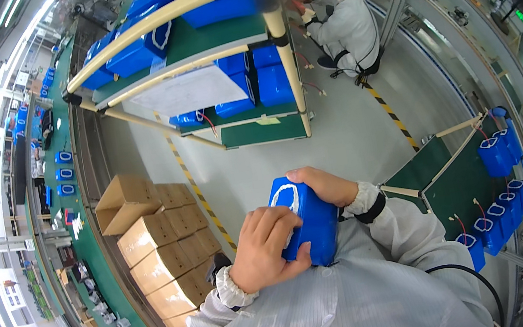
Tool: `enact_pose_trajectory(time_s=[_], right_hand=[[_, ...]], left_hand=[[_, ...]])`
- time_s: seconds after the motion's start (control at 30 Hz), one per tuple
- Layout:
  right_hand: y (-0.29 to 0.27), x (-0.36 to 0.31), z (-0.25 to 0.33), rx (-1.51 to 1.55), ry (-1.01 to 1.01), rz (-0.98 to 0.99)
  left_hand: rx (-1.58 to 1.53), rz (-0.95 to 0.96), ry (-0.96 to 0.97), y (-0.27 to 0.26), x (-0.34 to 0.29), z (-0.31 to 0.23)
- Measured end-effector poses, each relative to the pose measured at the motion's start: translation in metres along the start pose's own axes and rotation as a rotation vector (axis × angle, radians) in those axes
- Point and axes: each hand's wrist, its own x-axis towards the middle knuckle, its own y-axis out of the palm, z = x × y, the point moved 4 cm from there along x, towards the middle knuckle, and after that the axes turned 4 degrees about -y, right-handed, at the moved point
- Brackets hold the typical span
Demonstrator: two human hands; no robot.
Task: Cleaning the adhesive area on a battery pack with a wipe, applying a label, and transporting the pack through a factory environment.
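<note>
A blue shrink-wrapped battery pack (pixel 319 234) with a white loop on its upper face is held close in front of my body. My left hand (pixel 264 248) wraps its near left side, with the fingers bent over the white loop (pixel 288 194) and the thumb against the pack's lower face. Gripping the far right edge, my right hand (pixel 326 187) has its thumb laid along the top end. The loop is partly covered by my left fingers.
A shelf cart (pixel 191 57) with several blue packs stands ahead. Stacked cartons (pixel 152 244) sit at left beside a long green bench (pixel 95 252). At right, a green-topped rack (pixel 451 186) carries more packs (pixel 496 155). A person (pixel 349 28) in pale workwear crouches ahead right.
</note>
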Motion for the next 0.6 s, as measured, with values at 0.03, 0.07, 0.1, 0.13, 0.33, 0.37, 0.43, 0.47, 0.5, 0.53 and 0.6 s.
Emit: enact_pose_trajectory(time_s=[0.03, 0.07, 0.1, 0.13, 0.33, 0.37, 0.43, 0.47, 0.5, 0.53, 0.6], right_hand=[[-0.001, 0.000, -0.001, -0.002, 0.017, -0.027], [-0.004, 0.004, -0.006, -0.032, -0.003, -0.030], [-0.006, 0.007, -0.005, -0.037, -0.014, -0.041], [-0.004, 0.010, -0.005, -0.018, 0.021, -0.017], [-0.005, 0.017, -0.012, 0.123, 0.088, -0.095], [-0.011, 0.018, -0.016, 0.128, 0.071, -0.113], [-0.025, 0.019, -0.024, 0.235, 0.037, -0.160], [-0.033, 0.014, -0.029, 0.248, 0.022, -0.186], [-0.035, 0.008, -0.027, 0.321, 0.035, -0.263], [-0.039, 0.000, -0.026, 0.395, 0.044, -0.345], [-0.051, -0.006, -0.043, 0.525, -0.040, -0.370]], left_hand=[[0.027, 0.027, 0.029, 0.000, 0.000, 0.000], [0.054, 0.054, 0.058, 0.000, 0.003, 0.000], [0.052, 0.052, 0.075, 0.002, 0.009, -0.003], [0.121, 0.070, 0.105, 0.006, 0.016, -0.010], [0.023, 0.318, 0.415, 0.004, 0.017, 0.002], [-0.095, 0.208, 0.481, 0.000, 0.013, 0.021], [-0.235, 0.120, 0.564, 0.003, 0.019, 0.034], [-0.444, 0.011, 0.326, 0.008, 0.029, 0.045], [-0.626, -0.105, 0.065, 0.009, 0.033, 0.055], [-0.683, 0.107, -0.116, 0.021, 0.020, 0.084], [-1.093, 0.160, -0.421, 0.058, 0.000, 0.095]])
